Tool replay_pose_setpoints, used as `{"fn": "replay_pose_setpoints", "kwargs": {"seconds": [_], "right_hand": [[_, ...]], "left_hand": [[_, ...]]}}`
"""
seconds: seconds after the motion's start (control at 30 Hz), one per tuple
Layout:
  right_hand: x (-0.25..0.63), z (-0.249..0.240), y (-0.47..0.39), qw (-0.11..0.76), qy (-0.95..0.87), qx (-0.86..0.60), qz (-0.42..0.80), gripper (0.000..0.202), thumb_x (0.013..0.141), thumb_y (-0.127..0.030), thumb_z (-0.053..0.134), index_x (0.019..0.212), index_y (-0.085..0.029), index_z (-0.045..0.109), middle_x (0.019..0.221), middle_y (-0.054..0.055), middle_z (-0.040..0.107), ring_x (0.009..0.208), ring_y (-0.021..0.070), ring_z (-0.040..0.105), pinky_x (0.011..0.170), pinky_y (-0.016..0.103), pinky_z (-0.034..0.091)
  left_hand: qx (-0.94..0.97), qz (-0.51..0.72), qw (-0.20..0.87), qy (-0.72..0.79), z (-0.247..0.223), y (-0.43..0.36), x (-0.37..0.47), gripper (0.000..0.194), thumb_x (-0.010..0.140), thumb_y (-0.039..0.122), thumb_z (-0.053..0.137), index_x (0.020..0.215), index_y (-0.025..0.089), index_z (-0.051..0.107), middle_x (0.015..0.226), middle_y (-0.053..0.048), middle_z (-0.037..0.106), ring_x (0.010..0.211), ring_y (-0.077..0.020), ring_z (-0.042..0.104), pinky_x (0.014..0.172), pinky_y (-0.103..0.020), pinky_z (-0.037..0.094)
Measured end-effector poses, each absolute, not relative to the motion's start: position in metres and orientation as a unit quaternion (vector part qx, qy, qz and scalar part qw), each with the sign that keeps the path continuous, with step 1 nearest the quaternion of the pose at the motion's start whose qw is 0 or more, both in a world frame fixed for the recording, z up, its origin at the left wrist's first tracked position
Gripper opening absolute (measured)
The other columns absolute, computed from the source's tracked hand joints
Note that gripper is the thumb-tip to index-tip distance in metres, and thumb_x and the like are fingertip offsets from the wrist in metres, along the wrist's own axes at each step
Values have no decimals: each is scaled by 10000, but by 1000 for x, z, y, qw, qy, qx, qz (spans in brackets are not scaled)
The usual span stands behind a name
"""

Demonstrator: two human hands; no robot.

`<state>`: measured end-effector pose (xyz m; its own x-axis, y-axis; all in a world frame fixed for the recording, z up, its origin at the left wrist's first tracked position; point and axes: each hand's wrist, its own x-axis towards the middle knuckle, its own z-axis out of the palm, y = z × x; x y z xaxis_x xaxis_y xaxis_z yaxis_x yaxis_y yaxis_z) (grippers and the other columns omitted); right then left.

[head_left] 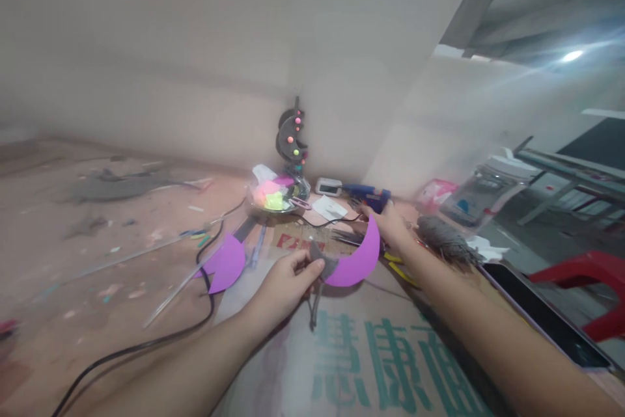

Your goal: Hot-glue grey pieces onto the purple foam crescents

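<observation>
Head view, purple crescent (359, 264): centre of the frame, grey wrap (329, 265) over its left end.
Left hand (293, 275): thumb and fingers pinching that wrapped end.
Right hand (387, 225): right of centre, by the blue glue gun (362, 192); cannot tell whether it grips.
Progress: seemingly early; left end covered, most purple bare.

A pale wall (195, 46) spans the upper frame; a lit lamp (573, 55) shows at upper right. Right of centre stands a clear jar (481, 192), white-lidded, a pink packet (437, 194) just to its left. Below the jar lies crumpled tissue (488, 250). Lower right: a dark-screened phone (547, 316). Right edge: a red stool (581, 267).
</observation>
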<state>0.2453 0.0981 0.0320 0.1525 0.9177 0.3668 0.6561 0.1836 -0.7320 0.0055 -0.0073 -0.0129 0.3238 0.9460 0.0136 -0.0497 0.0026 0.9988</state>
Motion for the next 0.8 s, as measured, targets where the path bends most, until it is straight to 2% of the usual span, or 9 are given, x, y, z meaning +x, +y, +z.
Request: {"fn": "replay_pose_setpoints", "kwargs": {"seconds": [0.1, 0.23, 0.37, 0.47, 0.8], "right_hand": [[252, 51, 75, 459, -623, -613, 160, 197, 805, -363, 558, 769, -179, 622, 698, 72, 693, 660, 216, 660, 618, 311, 531], [258, 63, 27, 535, -604, -556, 202, 223, 812, -397, 583, 791, -180, 629, 760, 70, 702, 660, 200, 660, 660, 313, 550], [249, 52, -25, 505, -626, -548, 230, 272, 823, -443, 595, 895, -188, 655, 835, 72, 712, 720, 203, 670, 700, 317, 551], [236, 36, -49, 469, -651, -552, 227, 293, 827, -468, 578, 907, -205, 680, 766, 57, 704, 725, 211, 670, 691, 315, 552], [227, 12, -56, 466, -688, -498, 246, 289, 835, -473, 564, 873, -208, 671, 745, 47, 683, 717, 217, 663, 708, 336, 559]], "left_hand": [[541, 443, 591, 402, -13, -7, 6, 339, 807, 486, 587, 756, 159, 513, 579, 31, 525, 486, -76, 450, 468, -187, 335], [497, 488, 575, 429, -13, -4, 5, 376, 781, 525, 591, 721, 171, 477, 527, 46, 499, 442, -68, 429, 428, -174, 309], [497, 496, 574, 420, -13, -4, 4, 384, 782, 529, 584, 712, 175, 452, 505, 55, 487, 421, -64, 417, 415, -170, 294], [508, 504, 562, 414, -12, -7, 4, 388, 770, 528, 593, 703, 173, 451, 497, 55, 484, 412, -64, 410, 408, -176, 271], [532, 497, 534, 429, -11, -15, 5, 359, 812, 480, 560, 667, 181, 423, 486, 65, 483, 387, -55, 377, 397, -187, 230]]}}
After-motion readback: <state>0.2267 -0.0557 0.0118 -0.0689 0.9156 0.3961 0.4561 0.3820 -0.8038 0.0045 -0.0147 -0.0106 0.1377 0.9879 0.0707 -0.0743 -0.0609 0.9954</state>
